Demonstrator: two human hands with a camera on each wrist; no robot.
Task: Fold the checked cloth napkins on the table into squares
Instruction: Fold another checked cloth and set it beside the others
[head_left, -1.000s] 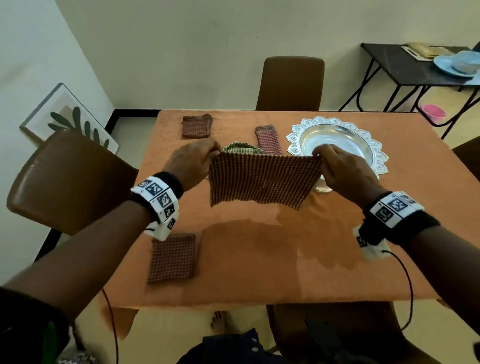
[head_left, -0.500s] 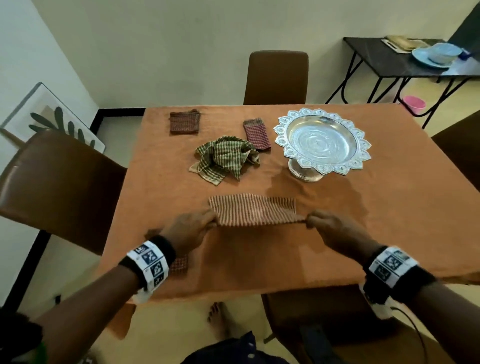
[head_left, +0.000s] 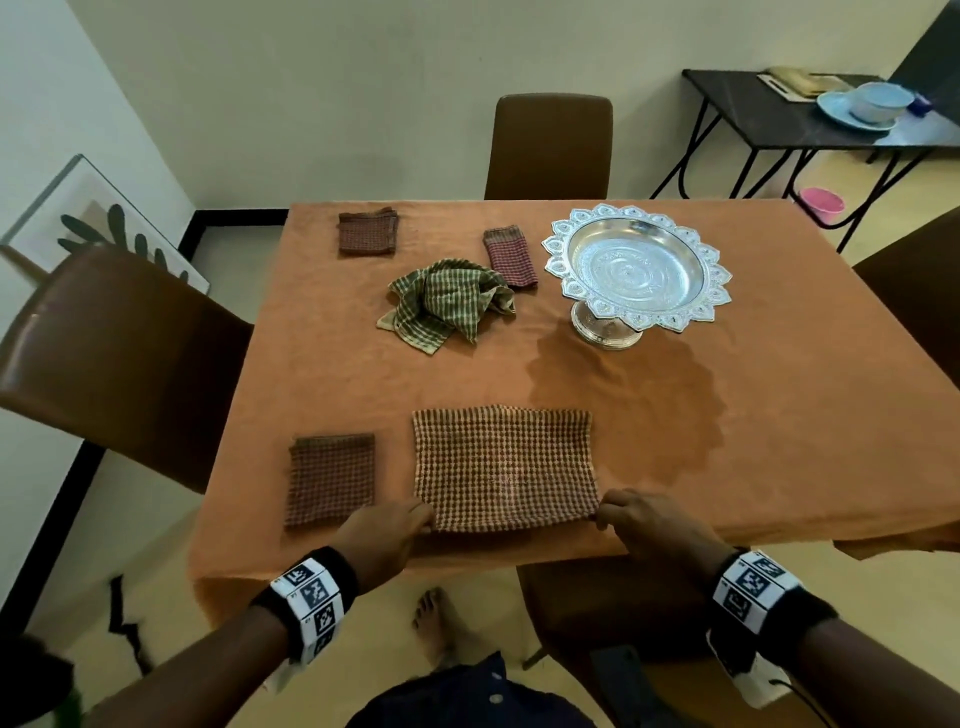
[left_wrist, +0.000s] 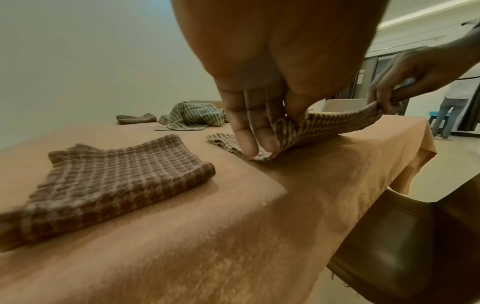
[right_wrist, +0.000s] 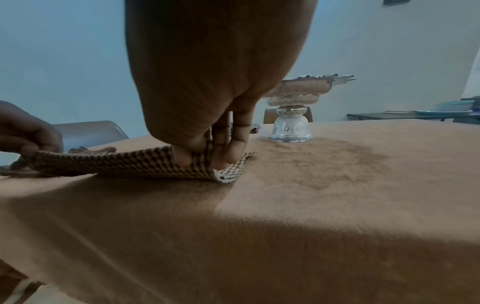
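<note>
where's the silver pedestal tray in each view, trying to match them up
head: silver pedestal tray stands upper right on the table.
left wrist: not in view.
right wrist: right of centre, beyond the right hand; seen side-on.
shared landmark: the brown checked napkin both hands pinch.

Brown-checked napkin (head_left: 504, 467), green-checked napkin (head_left: 447, 304) (crumpled), silver tray (head_left: 636, 267), all on orange tablecloth (head_left: 675, 441).
</note>
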